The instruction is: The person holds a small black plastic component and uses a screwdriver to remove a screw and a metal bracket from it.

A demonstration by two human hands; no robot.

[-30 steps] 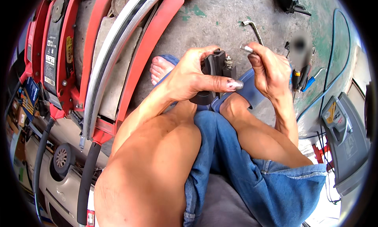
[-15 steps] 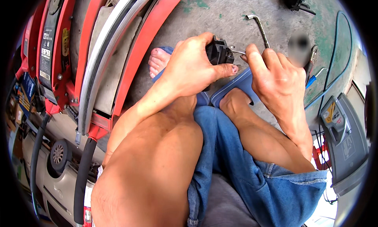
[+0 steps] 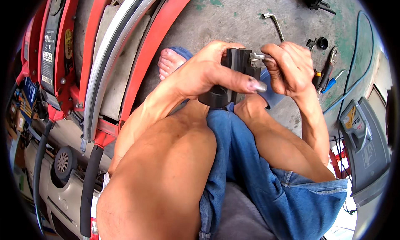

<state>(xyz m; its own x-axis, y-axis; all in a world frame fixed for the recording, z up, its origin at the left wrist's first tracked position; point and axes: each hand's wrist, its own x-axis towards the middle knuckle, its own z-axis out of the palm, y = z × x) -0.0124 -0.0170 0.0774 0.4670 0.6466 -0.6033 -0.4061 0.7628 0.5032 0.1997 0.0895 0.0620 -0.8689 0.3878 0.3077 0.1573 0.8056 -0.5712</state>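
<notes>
My left hand [image 3: 208, 71] is wrapped round a black plastic housing [image 3: 238, 58], its thumb lying along the near side. A rounded black lower portion of this part shows beneath the palm. At the housing's right side sits a small metal fitting [image 3: 253, 61] that looks like a bolt or spring. Closed in a pinch, my right hand [image 3: 288, 68] grips a short silver metal piece [image 3: 261, 56], whose end meets that fitting. The rest of the metal piece is hidden in the fingers, so its exact kind is unclear. Both hands are above my feet, in front of my knees.
Red lift arms [image 3: 141, 56] stand close on the left. On the concrete floor lie an L-shaped socket wrench [image 3: 274, 25], pliers [image 3: 329, 67], a blue-handled hook tool [image 3: 331, 83], a black ring [image 3: 322, 43] and a black plastic part [image 3: 316, 1]. A blue hose [image 3: 354, 73] curves at right.
My left hand has turned the black housing and brought it nearer, showing its rounded portion. My right hand has rotated and shifted slightly, with the metal piece now against the fitting.
</notes>
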